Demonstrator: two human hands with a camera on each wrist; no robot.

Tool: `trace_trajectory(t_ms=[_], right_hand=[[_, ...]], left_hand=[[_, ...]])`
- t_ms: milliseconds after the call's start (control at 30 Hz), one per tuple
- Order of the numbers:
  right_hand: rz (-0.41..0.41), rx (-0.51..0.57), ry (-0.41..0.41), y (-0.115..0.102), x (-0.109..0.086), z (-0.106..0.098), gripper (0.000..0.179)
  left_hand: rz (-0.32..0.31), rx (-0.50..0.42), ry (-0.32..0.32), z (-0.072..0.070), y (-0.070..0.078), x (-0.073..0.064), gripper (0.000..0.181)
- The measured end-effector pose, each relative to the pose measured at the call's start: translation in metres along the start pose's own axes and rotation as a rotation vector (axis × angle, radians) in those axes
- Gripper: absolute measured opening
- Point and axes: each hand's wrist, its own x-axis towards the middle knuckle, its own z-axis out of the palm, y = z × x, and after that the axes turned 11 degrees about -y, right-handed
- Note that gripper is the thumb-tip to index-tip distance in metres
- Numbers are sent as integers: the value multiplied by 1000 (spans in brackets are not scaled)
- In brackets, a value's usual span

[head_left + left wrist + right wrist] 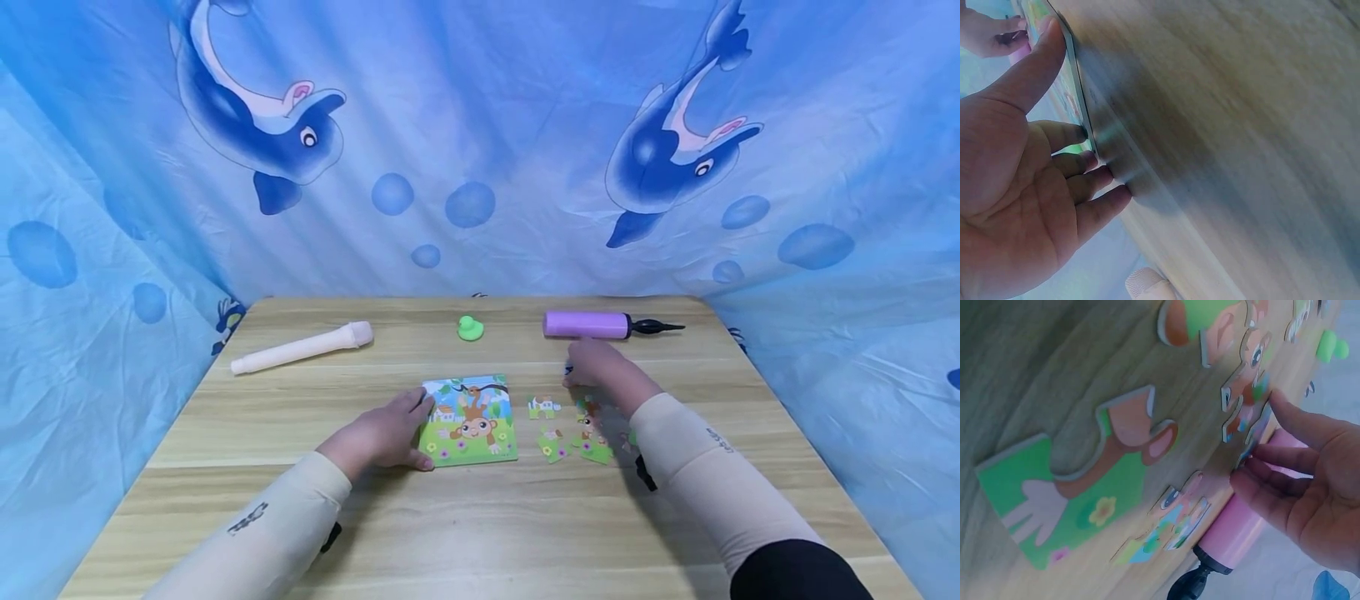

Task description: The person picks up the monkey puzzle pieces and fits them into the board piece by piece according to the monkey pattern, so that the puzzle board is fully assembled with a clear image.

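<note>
In the head view my left hand [386, 429] rests at the left side of a square puzzle board [468, 450] with a hanging monkey picture. Its thumb lies at the near left corner, and its fingertips meet the board's edge and the table in the left wrist view. To the right, my right hand [596, 364] pinches a small puzzle piece [1259, 431] between thumb and fingers, just above the table. Loose puzzle pieces lie below and beside it, among them a house piece [542, 407] and a green piece with a monkey's hand [1094, 494].
Behind the right hand lies a purple balloon pump [585, 324] with a black nozzle. A green toy duck [470, 327] sits at the back middle, and a white toy microphone [303, 348] at the back left. Blue dolphin-print cloth [480, 125] surrounds the wooden table [465, 533].
</note>
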Motion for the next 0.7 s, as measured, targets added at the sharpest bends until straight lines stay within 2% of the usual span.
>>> trace_trajectory(t_ms=[167, 400, 533, 700], right_hand=[[-80, 9, 22, 4, 2, 1, 29], [-165, 44, 87, 3, 3, 5, 41], [-246, 102, 129, -9, 1, 4, 44], [-349, 165, 170, -34, -4, 1, 51]], left_hand=[[-6, 1, 6, 1, 1, 0, 104], [9, -3, 8, 2, 2, 0, 103], [10, -2, 4, 2, 2, 0, 103], [9, 9, 5, 2, 1, 1, 103]])
